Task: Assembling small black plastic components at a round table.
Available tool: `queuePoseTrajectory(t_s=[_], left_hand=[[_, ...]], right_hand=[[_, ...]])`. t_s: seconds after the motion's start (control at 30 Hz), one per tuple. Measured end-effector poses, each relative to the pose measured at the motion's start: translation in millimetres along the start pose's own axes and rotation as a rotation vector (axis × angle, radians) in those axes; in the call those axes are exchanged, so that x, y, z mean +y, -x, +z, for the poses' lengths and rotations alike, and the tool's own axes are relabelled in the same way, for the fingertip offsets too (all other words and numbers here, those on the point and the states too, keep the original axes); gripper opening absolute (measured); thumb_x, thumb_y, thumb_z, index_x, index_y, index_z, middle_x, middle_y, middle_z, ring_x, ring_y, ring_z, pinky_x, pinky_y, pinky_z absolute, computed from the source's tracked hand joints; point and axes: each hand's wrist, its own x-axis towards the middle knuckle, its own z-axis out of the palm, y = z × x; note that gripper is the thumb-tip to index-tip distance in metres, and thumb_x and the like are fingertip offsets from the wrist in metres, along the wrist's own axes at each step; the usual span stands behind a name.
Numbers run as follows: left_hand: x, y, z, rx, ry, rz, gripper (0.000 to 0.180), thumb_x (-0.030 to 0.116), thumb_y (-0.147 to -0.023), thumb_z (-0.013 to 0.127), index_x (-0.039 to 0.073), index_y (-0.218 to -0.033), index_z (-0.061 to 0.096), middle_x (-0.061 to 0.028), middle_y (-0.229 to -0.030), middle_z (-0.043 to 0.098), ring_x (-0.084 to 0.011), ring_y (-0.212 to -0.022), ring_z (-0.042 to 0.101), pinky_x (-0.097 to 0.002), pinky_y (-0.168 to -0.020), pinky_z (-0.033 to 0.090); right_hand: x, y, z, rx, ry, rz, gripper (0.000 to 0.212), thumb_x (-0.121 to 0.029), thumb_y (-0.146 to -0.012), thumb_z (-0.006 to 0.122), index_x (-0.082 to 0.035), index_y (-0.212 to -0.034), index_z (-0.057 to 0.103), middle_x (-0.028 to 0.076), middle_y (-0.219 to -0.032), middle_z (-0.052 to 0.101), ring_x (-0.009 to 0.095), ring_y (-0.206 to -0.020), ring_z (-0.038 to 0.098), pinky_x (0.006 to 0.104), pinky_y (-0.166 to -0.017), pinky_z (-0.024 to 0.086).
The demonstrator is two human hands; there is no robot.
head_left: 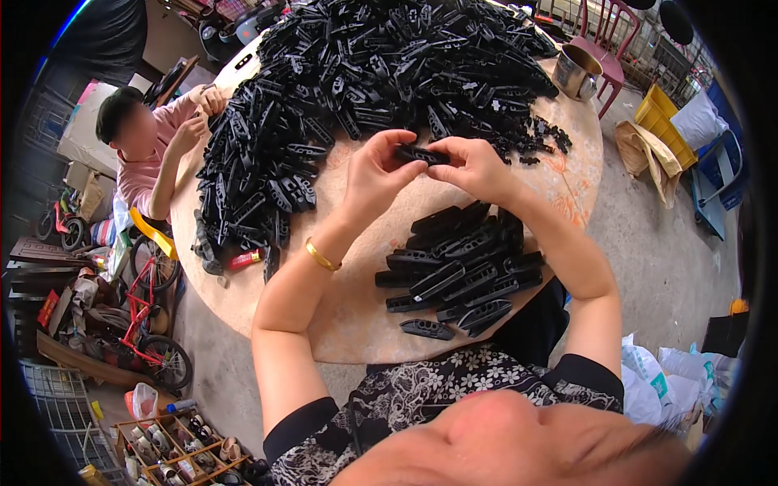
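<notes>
Between my two hands, over the middle of the round table [340, 312], is a slim black plastic part [420, 155]. My left hand [373, 172] pinches one end between thumb and fingers. The other end is gripped by my right hand [478, 170], thumb and fingertips closed on it. Behind my hands spreads a large heap of loose black plastic parts [365, 73]. Closer to me, beneath my right forearm, lies a smaller group of long black parts [462, 267], lying roughly side by side in a stack. Small black pieces [547, 138] are scattered at the heap's right edge.
A person in a pink top [146, 154] works at the heap's left side, hands on the table edge. A metal pot [577, 73] stands at the table's right rim. A red tube [245, 259] lies at left. A chair [604, 40] and yellow crate [664, 125] are beyond.
</notes>
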Motion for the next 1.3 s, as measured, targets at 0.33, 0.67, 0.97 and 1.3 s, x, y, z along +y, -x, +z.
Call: queuePoseTrajectory(t_s=[0.33,0.67,0.97,1.3], left_hand=[[38,10,-6,-0.368,0.141,-0.034,0.038,-0.006,-0.077,0.068,-0.002,-0.112,0.054,-0.0049,-0.097,0.063,-0.0085,-0.085,0.060,-0.0205,-0.077,0.051],[32,-6,-12,-0.438,-0.234,-0.024,0.027,0.017,-0.079,0.071,0.004,-0.103,0.065,-0.0101,-0.101,0.064,-0.0263,-0.097,0.059,-0.0347,-0.086,0.048],[-42,-67,-56,0.096,-1.479,0.649,0.035,0.008,-0.072,0.068,0.008,-0.106,0.060,-0.0091,-0.107,0.052,-0.0278,-0.099,0.051,-0.0357,-0.082,0.047],[-38,-37,-36,0.226,-0.515,0.268,0.035,-0.003,-0.076,0.065,-0.003,-0.109,0.056,-0.0081,-0.094,0.060,-0.0151,-0.079,0.062,-0.0237,-0.070,0.051]], right_hand=[[16,-10,-14,-0.162,-0.565,0.059,0.034,-0.027,-0.096,0.050,-0.001,-0.116,0.059,0.007,-0.101,0.066,0.009,-0.079,0.063,0.0207,-0.066,0.050],[37,-3,9,-0.054,0.756,-0.396,0.017,-0.008,-0.075,0.059,-0.005,-0.092,0.059,0.011,-0.091,0.057,0.028,-0.088,0.058,0.0363,-0.078,0.049],[18,1,15,0.066,0.667,-0.336,0.013,-0.016,-0.080,0.064,-0.006,-0.081,0.055,0.009,-0.077,0.060,0.027,-0.078,0.059,0.0356,-0.071,0.049],[6,-3,8,0.367,0.165,-0.332,0.009,-0.003,-0.079,0.065,-0.001,-0.087,0.064,0.008,-0.078,0.063,0.016,-0.062,0.059,0.0249,-0.057,0.047]])
